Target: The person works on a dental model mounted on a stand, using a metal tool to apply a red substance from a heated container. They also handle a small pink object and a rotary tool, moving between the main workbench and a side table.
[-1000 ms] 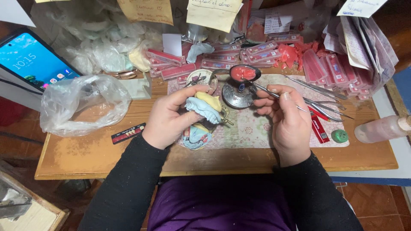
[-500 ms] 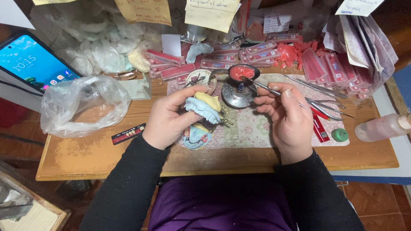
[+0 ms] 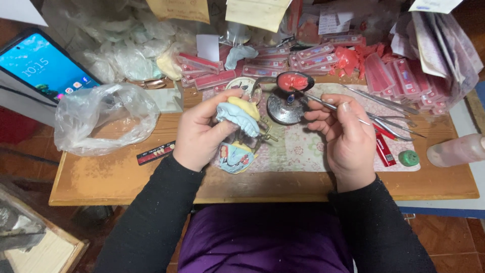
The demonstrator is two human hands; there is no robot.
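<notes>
Wooden table (image 3: 126,177): two hands, one dental cast (image 3: 237,117).

Your left hand (image 3: 202,129) curls closed at centre frame; your right hand (image 3: 346,136) pinches beside it, both forearms angling inward.

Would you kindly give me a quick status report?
Left hand grips blue dental cast. Right hand holds metal tool, tip at red wax spoon. Nothing between them.

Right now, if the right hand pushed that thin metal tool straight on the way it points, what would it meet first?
Probably the red wax in the small spoon-like dish: the right hand aims the thin metal tool up-left, its tip already at that dish, though depth is hard to judge.
</notes>
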